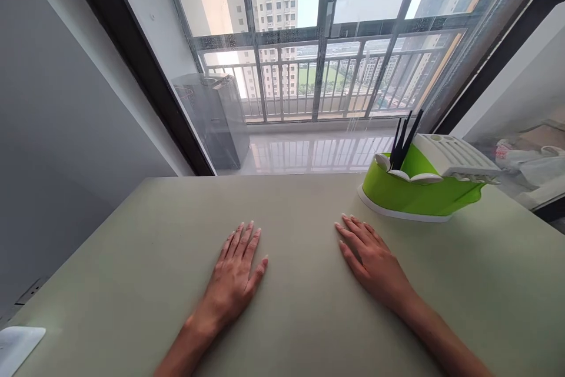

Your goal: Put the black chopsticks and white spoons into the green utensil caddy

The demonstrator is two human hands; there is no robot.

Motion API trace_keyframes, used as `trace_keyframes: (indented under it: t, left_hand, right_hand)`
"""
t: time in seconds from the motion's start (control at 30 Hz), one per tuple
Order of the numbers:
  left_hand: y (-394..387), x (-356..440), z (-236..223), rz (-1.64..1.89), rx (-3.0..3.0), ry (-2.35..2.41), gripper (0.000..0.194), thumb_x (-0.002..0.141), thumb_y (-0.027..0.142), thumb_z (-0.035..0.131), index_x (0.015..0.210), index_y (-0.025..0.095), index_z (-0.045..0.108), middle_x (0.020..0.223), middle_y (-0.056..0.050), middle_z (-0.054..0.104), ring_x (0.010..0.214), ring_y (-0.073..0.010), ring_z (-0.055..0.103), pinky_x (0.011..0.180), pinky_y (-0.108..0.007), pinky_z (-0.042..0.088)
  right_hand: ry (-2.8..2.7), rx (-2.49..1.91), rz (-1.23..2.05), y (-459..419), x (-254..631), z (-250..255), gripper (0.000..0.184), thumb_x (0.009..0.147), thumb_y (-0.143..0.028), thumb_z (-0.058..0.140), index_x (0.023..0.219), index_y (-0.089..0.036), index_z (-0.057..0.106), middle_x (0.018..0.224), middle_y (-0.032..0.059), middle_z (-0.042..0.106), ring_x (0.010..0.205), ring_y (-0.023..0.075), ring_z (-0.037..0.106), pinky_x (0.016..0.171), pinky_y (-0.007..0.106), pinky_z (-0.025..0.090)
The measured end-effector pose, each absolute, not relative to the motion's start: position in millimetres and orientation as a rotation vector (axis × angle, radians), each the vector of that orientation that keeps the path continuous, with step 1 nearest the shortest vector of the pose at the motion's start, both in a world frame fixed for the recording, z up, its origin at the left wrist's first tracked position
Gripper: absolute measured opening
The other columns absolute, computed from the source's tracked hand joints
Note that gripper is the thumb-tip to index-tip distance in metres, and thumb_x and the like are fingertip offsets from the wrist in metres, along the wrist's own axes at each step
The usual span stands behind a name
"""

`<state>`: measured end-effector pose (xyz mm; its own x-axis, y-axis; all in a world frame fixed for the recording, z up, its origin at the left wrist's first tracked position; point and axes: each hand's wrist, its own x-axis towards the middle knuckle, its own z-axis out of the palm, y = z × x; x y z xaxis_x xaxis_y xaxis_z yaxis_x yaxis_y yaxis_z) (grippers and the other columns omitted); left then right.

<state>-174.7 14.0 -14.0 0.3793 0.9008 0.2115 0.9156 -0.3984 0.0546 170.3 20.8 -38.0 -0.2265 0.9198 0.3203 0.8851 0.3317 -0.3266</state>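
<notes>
Palm down on the pale green table [300,306], my left hand [232,277] lies flat with its fingers stretched forward and the thumb apart. My right hand [373,262] rests flat on the same surface, fingers pointing forward and to the left. Neither hand holds anything. Just beyond my right hand, not touching it, stands a green and white utensil holder [410,194]. Several black chopsticks [402,144] stick up from its open left part. A slotted white section [459,153] covers its right part.
A white object [20,344] is partly visible at the table's near left corner. A grey wall [66,100] runs along the left side. Past the far edge are glass, a balcony with a dark washing machine-like box [216,118], and a railing. White bags [538,162] lie beyond the right side.
</notes>
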Motion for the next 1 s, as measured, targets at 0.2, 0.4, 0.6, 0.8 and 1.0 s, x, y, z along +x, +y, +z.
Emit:
trace_keyframes:
  t: [0.2,0.4,0.6,0.8,1.0]
  left_hand:
    - [13.6,-173.9,-11.7,-0.336,-2.549,-1.683,0.065,0.105,0.050,0.040,0.164,0.026,0.025,0.170,-0.005,0.028,0.157,-0.0281,0.024,0.127,-0.050,0.028]
    - [13.9,-173.3,-11.5,-0.369,-2.547,-1.680,0.064,0.105,0.049,0.042,0.163,0.028,0.027,0.170,-0.005,0.029,0.157,-0.0275,0.026,0.127,-0.050,0.027]
    - [13.5,-172.0,-9.0,-0.357,-2.552,-1.695,0.063,0.105,0.049,0.041,0.162,0.026,0.030,0.169,-0.005,0.030,0.157,-0.0275,0.026,0.127,-0.050,0.029]
    - [13.3,-172.0,-11.0,-0.395,-2.544,-1.691,0.062,0.105,0.049,0.040,0.162,0.027,0.030,0.169,-0.005,0.031,0.156,-0.0273,0.027,0.127,-0.050,0.029]
    - [16.3,-175.0,-15.6,-0.418,-2.534,-1.679,0.062,0.104,0.051,0.041,0.161,0.026,0.033,0.169,-0.005,0.032,0.156,-0.0273,0.028,0.127,-0.050,0.029]
  right_hand:
    - [-2.142,-1.573,0.098,20.6,169.9,-36.9,0.049,0.107,-0.041,0.037,0.150,-0.024,0.053,0.162,0.0048,0.043,0.152,0.0232,0.035,0.127,0.050,0.029]
    - [-2.126,-1.567,0.103,20.6,170.0,-36.3,0.048,0.107,-0.041,0.038,0.150,-0.027,0.053,0.162,0.0042,0.044,0.152,0.0240,0.037,0.126,0.051,0.030]
    - [-2.155,-1.583,0.104,20.9,171.1,-37.0,0.050,0.107,-0.041,0.036,0.150,-0.023,0.053,0.163,0.0052,0.043,0.153,0.0231,0.035,0.127,0.050,0.029]
    - [-2.147,-1.578,0.101,21.2,170.7,-39.1,0.049,0.107,-0.041,0.038,0.151,-0.025,0.051,0.162,0.0042,0.044,0.153,0.0223,0.035,0.127,0.049,0.029]
    - [-2.132,-1.541,0.118,24.4,170.5,-40.8,0.048,0.107,-0.040,0.038,0.151,-0.027,0.051,0.162,0.0054,0.044,0.152,0.0235,0.037,0.125,0.052,0.031]
